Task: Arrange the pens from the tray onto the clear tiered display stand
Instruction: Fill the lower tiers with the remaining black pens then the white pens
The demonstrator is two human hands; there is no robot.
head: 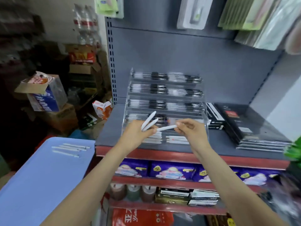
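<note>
Stand (164, 101): far tiers full, near tier part filled.
Tray (40, 176): a few pens (70, 148) left.
Left hand (138, 132): grips two pens (149, 120).
Right hand (190, 128): pinches one pen (167, 128).

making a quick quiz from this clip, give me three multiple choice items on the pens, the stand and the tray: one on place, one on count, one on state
1. Where do the loose white pens not yet picked up lie?
A. on the pale blue plastic tray at lower left
B. on the stack of black flat packs
C. on the red shelf edge

2. How many white pens does the left hand hold, apart from the white pen that both hands touch?
A. none
B. two
C. five

3. What is the right hand doing?
A. resting flat on the shelf
B. pinching one end of a white pen
C. hanging empty

Answers:
1. A, they lie side by side on the tray's far end.
2. B, two pens fan upward from its fingers.
3. B, its fingertips close on the pen's end in front of the clear acrylic tiered stand.
</note>
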